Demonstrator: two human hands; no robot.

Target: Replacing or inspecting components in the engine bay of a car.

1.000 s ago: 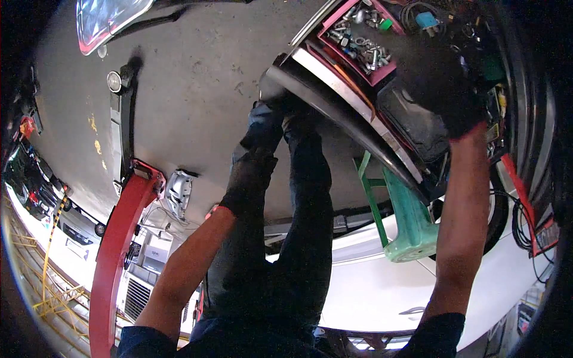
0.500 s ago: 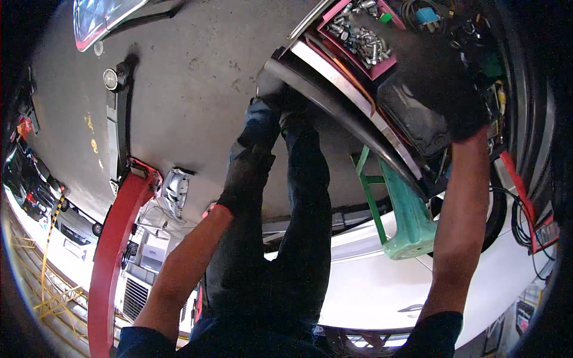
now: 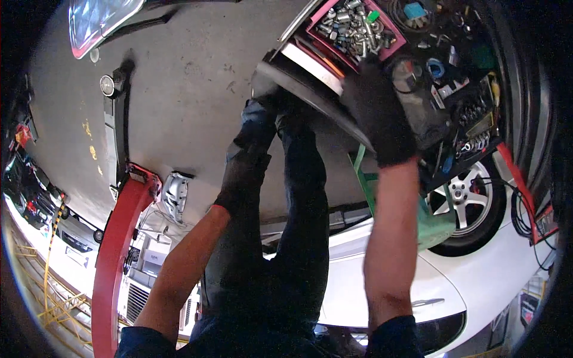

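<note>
My left hand (image 3: pixel 242 179), in a dark glove, rests on my dark-trousered leg; its fingers blend into the cloth. My right hand (image 3: pixel 379 116), also dark-gloved and blurred, reaches over a tool cart (image 3: pixel 450 128) at the lower edge of a pink box (image 3: pixel 397 42) of metal sockets or fittings (image 3: pixel 349 24). Whether it holds anything is hidden. Beside it are white and orange strips (image 3: pixel 310 62), a dark case (image 3: pixel 424 116), wrenches (image 3: pixel 474 143) and a blue ring (image 3: pixel 434 68).
A red lift column (image 3: pixel 116 250) and grey lift arm (image 3: pixel 109 137) stand left, near a silver part (image 3: pixel 178 194). Below the cart are a green stool (image 3: pixel 436 230) and a white car (image 3: pixel 433 280) with a wheel (image 3: pixel 459 194). A clear panel (image 3: pixel 98 21) lies top left.
My right hand and forearm have swung left from the cart's right part to below the pink box, uncovering more tools. My left hand stays on my leg.
</note>
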